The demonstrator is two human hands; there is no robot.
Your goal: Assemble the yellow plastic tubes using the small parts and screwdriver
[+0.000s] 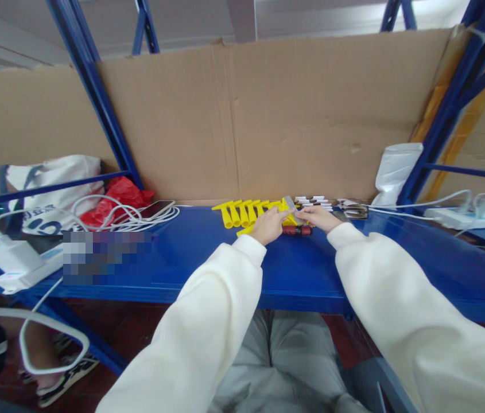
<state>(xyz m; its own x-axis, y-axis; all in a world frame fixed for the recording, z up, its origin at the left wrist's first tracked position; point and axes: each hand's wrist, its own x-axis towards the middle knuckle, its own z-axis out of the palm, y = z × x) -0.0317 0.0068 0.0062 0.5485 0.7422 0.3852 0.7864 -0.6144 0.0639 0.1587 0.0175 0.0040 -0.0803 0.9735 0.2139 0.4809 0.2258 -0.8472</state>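
Left hand (268, 225) and right hand (318, 218) both pinch a grey piece (289, 202), presumably for steadiness, above the bench (302, 269). Yellow tubular parts (244, 215) lie in a row nearby, likely for easy pickup.

Small grey-and-yellow piece (288, 203) held tilted, partly hidden, yellow plastic tubular pieces (235, 214) lying side by side in a row on the blue shelf (199, 252), open ends nearest, dark red and black cylindrical object (297, 230) lying crosswise just beside
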